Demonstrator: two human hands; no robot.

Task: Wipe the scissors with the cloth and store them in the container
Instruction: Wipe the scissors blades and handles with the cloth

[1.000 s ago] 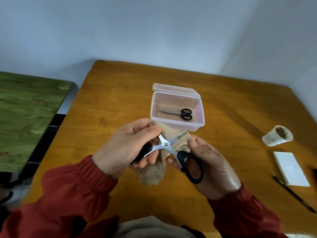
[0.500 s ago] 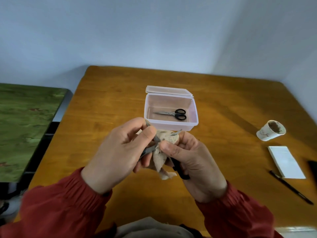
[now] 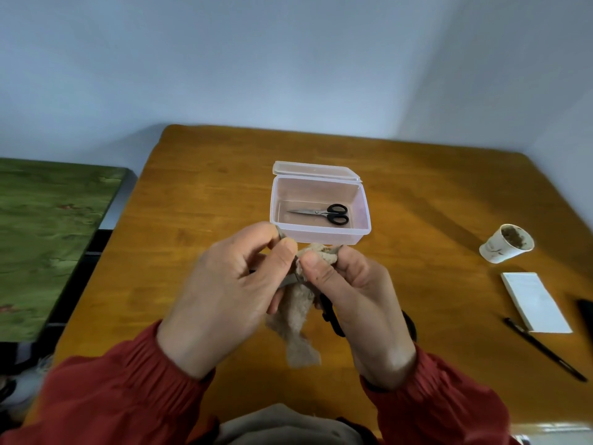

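Compared with one second earlier, the cloth (image 3: pixel 296 313) now covers the blades, which then lay spread and bare on top of it, and the right thumb has come over to press the fabric down.

**Grip.** The left hand (image 3: pixel 231 290) is closed on the scissors (image 3: pixel 330 316). Its thumb and forefinger pinch a grey metal part that shows above and below the fingertips. This hand serves as the fixed anchor, so the tool does not turn under the rubbing load. The right hand (image 3: pixel 359 303) is clamped on the cloth, thumb against forefinger, with the blade apparently sandwiched inside the fold. Pinching from both faces lets one stroke clean both sides of the steel.

**Position.** The scissors are held in the air between both hands, just in front of the container (image 3: pixel 321 236) and above the table (image 3: pixel 192 203). The container stands open, lid tipped back, so the tool can go in without a free hand. A second pair (image 3: pixel 321 213) already lies flat on its floor.

**Condition of the tool.** Most of the scissors are hidden. One black handle loop shows under the right fingers, and short lengths of dull grey metal show at the left fingertips. Whether the blades are spread cannot be told. The beige cloth hangs in a ragged tail below the hands.
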